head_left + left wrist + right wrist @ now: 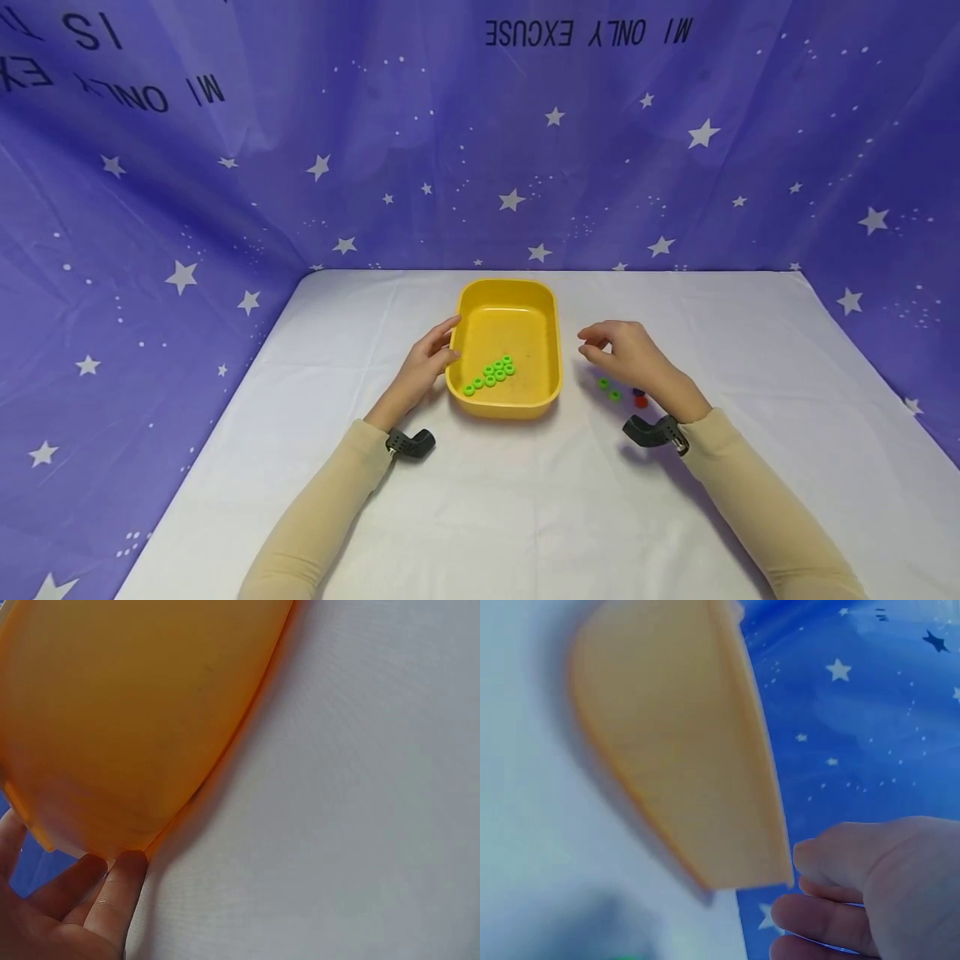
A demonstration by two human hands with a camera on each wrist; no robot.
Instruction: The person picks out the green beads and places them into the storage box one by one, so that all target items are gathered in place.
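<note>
A yellow plastic tub (504, 411) sits on the white cloth, with several small green ring-shaped beads (490, 381) lying in its near left part. At the tub's left side, my left hand (422, 367) holds the wall, its thumb over the rim. The left wrist view shows fingertips (127, 866) against the outer wall. Just right of the tub hovers my right hand (628, 354), its fingers loosely bent and nothing visible between thumb and fingers. Below it on the cloth lie two green beads (615, 396), a red bead (641, 402) and a dark piece partly hidden by the wrist.
A white cloth (480, 517) covers the table. Purple curtains (435, 150) with white stars hang behind and along both sides. Each wrist carries a black camera mount, the left mount (412, 443) near the tub's front left corner and the right mount (651, 432) near the loose beads.
</note>
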